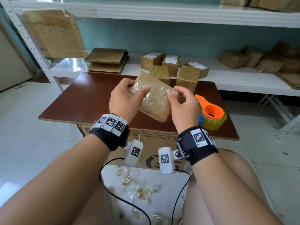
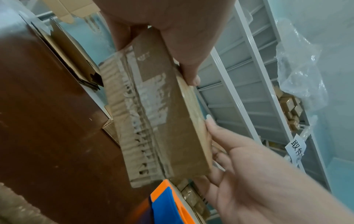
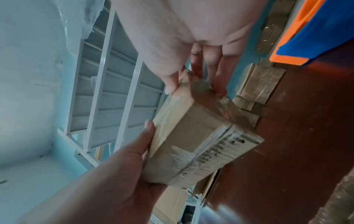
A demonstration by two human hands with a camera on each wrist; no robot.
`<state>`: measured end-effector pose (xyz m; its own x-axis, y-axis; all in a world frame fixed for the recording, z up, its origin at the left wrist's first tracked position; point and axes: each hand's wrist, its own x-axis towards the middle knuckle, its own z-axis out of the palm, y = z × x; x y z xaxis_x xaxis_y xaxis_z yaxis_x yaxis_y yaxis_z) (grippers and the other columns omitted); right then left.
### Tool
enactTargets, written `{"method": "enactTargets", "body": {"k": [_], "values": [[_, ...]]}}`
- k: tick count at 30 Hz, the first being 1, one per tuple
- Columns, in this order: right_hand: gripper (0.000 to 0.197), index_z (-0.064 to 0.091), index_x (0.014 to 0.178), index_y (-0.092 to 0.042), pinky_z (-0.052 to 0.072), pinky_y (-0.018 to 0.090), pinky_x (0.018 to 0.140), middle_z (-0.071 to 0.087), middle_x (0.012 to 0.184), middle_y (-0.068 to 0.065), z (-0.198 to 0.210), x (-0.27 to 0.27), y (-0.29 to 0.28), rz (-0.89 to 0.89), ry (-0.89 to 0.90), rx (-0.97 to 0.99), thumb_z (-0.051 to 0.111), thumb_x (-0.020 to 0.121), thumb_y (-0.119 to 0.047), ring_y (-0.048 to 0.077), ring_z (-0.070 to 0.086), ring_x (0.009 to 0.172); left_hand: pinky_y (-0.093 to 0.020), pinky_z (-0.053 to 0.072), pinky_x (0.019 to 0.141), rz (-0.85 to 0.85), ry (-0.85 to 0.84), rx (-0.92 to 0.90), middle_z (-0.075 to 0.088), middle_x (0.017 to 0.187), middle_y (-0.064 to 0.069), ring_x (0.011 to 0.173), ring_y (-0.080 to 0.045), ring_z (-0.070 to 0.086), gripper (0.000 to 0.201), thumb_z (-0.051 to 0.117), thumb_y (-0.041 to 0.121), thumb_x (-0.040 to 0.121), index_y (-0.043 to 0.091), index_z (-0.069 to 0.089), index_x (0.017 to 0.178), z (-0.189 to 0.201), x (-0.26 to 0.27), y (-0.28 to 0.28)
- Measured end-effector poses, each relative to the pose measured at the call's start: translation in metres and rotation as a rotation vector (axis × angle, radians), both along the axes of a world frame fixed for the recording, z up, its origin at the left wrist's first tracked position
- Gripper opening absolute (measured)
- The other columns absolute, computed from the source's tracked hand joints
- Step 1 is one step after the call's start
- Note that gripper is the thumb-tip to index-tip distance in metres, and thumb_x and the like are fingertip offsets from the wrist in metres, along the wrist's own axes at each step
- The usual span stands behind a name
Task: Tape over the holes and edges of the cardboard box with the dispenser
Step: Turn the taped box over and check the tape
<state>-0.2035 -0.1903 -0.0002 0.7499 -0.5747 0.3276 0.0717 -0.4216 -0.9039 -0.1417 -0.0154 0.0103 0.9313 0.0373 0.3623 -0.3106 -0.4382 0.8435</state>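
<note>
Cardboard box (image 1: pixel 152 98), tape-wrapped, gripped at opposite ends by left hand (image 1: pixel 124 99) and right hand (image 1: pixel 183 106), apparently for inspection; dispenser (image 1: pixel 211 112) idle beside the right hand.

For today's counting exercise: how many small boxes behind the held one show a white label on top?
3, in a row beyond the table: left labelled box, middle labelled box, right labelled box. Labels on other boxes may be hidden.

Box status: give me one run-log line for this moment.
box: taped, held above table | left hand: gripping | right hand: pinching corner | dispenser: idle on table
</note>
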Motion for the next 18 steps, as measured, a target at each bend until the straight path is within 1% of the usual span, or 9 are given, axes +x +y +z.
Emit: {"method": "enactTargets", "body": {"k": [2,3,5,7,9,12,14,16,18], "values": [[0.056,0.067,0.135,-0.03,0.053,0.037,0.102,0.068,0.13,-0.013,0.002,-0.003,-0.002,0.038,0.062,-0.024,0.079,0.087,-0.058,0.006,0.061,0.118,-0.009,0.05,0.071,-0.014,0.007,-0.043,0.071,0.095,0.019,0.083,0.013,0.065,0.033,0.08,0.049,0.091,0.026,0.071,0.113,-0.002,0.005,0.001],[0.068,0.063,0.138,-0.032,0.053,0.034,0.099,0.065,0.131,-0.012,0.002,-0.005,-0.001,0.065,0.116,-0.055,0.082,0.081,-0.065,0.006,0.06,0.116,-0.006,0.048,0.07,-0.02,0.019,-0.069,0.072,0.095,0.018,0.084,0.013,0.066,0.031,0.078,0.045,0.094,0.023,0.073,0.115,-0.005,0.007,0.001],[0.089,0.057,0.142,-0.035,0.05,0.031,0.092,0.059,0.127,-0.01,-0.003,-0.006,0.003,0.1,0.233,-0.15,0.083,0.068,-0.077,0.006,0.057,0.108,-0.01,0.051,0.074,-0.042,0.025,-0.091,0.075,0.097,0.016,0.086,0.008,0.07,0.032,0.076,0.042,0.096,0.02,0.076,0.119,-0.009,0.01,0.0],[0.096,0.058,0.139,-0.034,0.048,0.031,0.088,0.055,0.123,-0.008,-0.007,-0.006,0.005,0.105,0.318,-0.235,0.079,0.061,-0.087,0.009,0.052,0.102,-0.017,0.056,0.081,-0.073,0.002,-0.102,0.078,0.099,0.014,0.091,0.004,0.072,0.032,0.075,0.04,0.098,0.019,0.079,0.121,-0.009,0.01,-0.002],[0.094,0.063,0.13,-0.032,0.051,0.034,0.085,0.057,0.119,-0.006,-0.01,-0.004,0.003,0.145,0.377,-0.249,0.074,0.059,-0.092,0.012,0.057,0.1,-0.018,0.057,0.084,-0.113,-0.037,-0.099,0.078,0.102,0.013,0.095,0.004,0.073,0.03,0.075,0.036,0.099,0.017,0.08,0.122,-0.007,0.01,-0.004],[0.067,0.072,0.105,-0.033,0.055,0.038,0.079,0.059,0.103,-0.004,-0.013,-0.003,0.001,0.216,0.361,-0.264,0.073,0.067,-0.088,0.011,0.06,0.089,-0.012,0.055,0.083,-0.157,-0.091,-0.089,0.077,0.107,0.01,0.098,0.006,0.072,0.03,0.075,0.03,0.1,0.012,0.079,0.124,-0.006,0.008,-0.003],[0.056,0.076,0.1,-0.032,0.054,0.038,0.078,0.054,0.095,-0.004,-0.014,-0.003,0.001,0.224,0.305,-0.262,0.073,0.074,-0.082,0.011,0.057,0.083,-0.021,0.056,0.095,-0.13,-0.165,-0.062,0.075,0.119,0.003,0.11,0.002,0.069,0.031,0.074,0.033,0.101,0.011,0.078,0.123,-0.008,0.008,-0.002],[0.054,0.079,0.106,-0.032,0.054,0.039,0.078,0.052,0.093,-0.003,-0.017,-0.004,0.003,0.23,0.263,-0.261,0.071,0.079,-0.079,0.011,0.057,0.083,-0.025,0.042,0.115,-0.037,-0.183,0.014,0.058,0.146,-0.004,0.137,-0.011,0.055,0.041,0.071,0.043,0.1,0.012,0.073,0.127,-0.009,0.009,-0.002],[0.057,0.079,0.112,-0.034,0.056,0.039,0.078,0.053,0.093,-0.004,-0.021,-0.003,0.007,0.211,0.227,-0.245,0.068,0.08,-0.08,0.012,0.059,0.085,-0.027,0.027,0.122,0.067,-0.066,0.04,0.033,0.163,-0.013,0.152,-0.023,0.034,0.072,0.072,0.057,0.095,0.009,0.053,0.146,-0.007,0.007,-0.004]]}}
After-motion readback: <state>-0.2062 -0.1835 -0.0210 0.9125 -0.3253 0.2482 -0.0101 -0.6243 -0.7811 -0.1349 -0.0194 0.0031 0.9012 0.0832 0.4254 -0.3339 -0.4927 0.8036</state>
